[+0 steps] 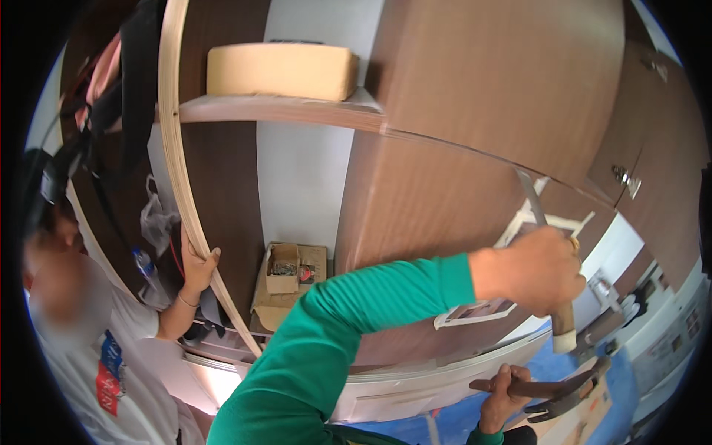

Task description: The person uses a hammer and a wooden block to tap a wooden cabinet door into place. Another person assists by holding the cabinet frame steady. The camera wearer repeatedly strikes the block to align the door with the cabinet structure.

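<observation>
Since left hand (535, 271) wraps fingers round grey-bladed, wood-handled chisel (564, 330), blade up at brown wooden cabinet (437, 196) seam, handle end seems purposely free; right hand (503, 397) grips brown-handled hammer (534, 389) below seam.

- Head camera: head-worn, left unit of a fisheye pair, upright.
- Facing: brown cabinet (497, 67), at close range.
- Coverage: wide, dark-rimmed; left hand (535, 273) and right hand (504, 403) right of centre.
</observation>
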`<state>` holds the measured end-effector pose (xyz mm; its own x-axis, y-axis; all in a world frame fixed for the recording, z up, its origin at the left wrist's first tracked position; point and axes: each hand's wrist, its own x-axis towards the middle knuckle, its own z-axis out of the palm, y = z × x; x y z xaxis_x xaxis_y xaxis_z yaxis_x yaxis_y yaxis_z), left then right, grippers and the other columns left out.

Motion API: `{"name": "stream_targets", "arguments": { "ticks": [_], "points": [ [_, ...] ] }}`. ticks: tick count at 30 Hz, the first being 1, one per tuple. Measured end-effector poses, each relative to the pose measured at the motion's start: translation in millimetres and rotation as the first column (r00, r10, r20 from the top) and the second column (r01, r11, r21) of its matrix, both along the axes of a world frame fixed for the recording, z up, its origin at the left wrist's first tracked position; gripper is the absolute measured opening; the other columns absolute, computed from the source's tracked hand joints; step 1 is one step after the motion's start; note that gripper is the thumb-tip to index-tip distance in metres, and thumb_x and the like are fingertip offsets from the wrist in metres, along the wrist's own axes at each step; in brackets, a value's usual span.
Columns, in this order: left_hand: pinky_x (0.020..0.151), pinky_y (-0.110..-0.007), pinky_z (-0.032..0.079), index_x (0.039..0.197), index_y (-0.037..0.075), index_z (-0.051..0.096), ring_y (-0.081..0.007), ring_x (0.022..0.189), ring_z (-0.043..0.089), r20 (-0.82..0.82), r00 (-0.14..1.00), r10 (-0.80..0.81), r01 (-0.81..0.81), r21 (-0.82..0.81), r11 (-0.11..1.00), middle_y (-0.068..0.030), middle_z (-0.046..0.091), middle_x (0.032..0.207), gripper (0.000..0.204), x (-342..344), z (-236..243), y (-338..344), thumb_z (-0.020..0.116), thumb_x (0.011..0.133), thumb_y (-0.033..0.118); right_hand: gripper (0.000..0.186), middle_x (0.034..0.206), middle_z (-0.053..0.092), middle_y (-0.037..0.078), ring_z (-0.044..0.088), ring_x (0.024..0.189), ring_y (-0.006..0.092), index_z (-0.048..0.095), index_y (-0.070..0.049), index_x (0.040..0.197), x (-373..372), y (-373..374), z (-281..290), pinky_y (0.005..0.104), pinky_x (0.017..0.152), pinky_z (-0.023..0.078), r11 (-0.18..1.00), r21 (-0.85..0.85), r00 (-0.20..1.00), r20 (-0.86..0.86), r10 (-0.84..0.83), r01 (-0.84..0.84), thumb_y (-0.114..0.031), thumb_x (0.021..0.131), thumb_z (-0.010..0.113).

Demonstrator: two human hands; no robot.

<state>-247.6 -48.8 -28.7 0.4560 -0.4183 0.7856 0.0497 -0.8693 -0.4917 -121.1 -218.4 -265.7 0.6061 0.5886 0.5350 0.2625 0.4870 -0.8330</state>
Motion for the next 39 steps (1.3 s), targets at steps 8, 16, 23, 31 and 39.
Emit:
{"name": "stream_targets", "arguments": {
  "ticks": [8,16,23,31,39],
  "points": [
    [0.055,-0.044,0.05,0.067,0.008,0.068,-0.0294,0.068,0.068,0.081,0.991,-0.108,0.119,-0.139,0.983,-0.0089,0.066,0.063,0.025,-1.9,3.5,-3.5,0.08,0.059,0.028,0.019,0.065,0.051,0.002,0.047,0.048,0.0086,0.052,-0.004,0.089,13.0,-7.3,17.2,0.0258,0.044,0.04,0.985,-0.049,0.977,0.143,-0.159,0.167,-0.01,0.101,0.066],
    [0.059,-0.043,0.05,0.068,0.008,0.069,-0.0309,0.07,0.069,0.16,0.971,-0.179,0.208,-0.187,0.96,-0.0108,0.069,0.068,0.022,2.0,3.4,-9.0,0.08,0.062,0.026,0.02,0.06,0.046,0.0,0.045,0.043,0.0093,0.05,-0.005,0.09,-7.0,-2.5,25.9,0.0266,0.04,0.042,0.98,0.015,0.972,0.13,-0.197,0.197,-0.011,0.1,0.066],
    [0.057,-0.042,0.049,0.067,0.009,0.066,-0.0297,0.067,0.067,0.202,0.951,-0.235,0.274,-0.199,0.941,-0.0094,0.066,0.067,0.021,4.3,1.9,-10.0,0.079,0.06,0.025,0.021,0.058,0.044,-0.001,0.044,0.042,0.009,0.05,-0.006,0.088,-19.3,-1.1,35.2,0.0258,0.039,0.041,0.966,0.006,0.963,0.072,-0.26,0.26,-0.012,0.099,0.066],
    [0.055,-0.041,0.048,0.066,0.01,0.063,-0.0284,0.064,0.065,0.239,0.917,-0.319,0.365,-0.184,0.913,-0.0079,0.062,0.065,0.021,-2.6,0.4,-12.0,0.078,0.059,0.023,0.018,0.058,0.044,-0.001,0.042,0.043,0.0092,0.051,-0.005,0.086,-29.1,0.5,41.9,0.0267,0.04,0.042,0.953,0.033,0.95,0.074,-0.303,0.301,-0.009,0.099,0.063],
    [0.053,-0.04,0.047,0.065,0.012,0.06,-0.0271,0.061,0.063,0.293,0.896,-0.334,0.395,-0.178,0.901,-0.0063,0.059,0.063,0.021,-11.9,-4.4,-6.9,0.077,0.058,0.022,0.018,0.065,0.048,0.0,0.044,0.046,0.0098,0.051,-0.006,0.088,-38.9,3.4,41.9,0.028,0.043,0.043,0.954,0.0,0.951,0.083,-0.299,0.3,-0.008,0.1,0.064]
  ]
}}
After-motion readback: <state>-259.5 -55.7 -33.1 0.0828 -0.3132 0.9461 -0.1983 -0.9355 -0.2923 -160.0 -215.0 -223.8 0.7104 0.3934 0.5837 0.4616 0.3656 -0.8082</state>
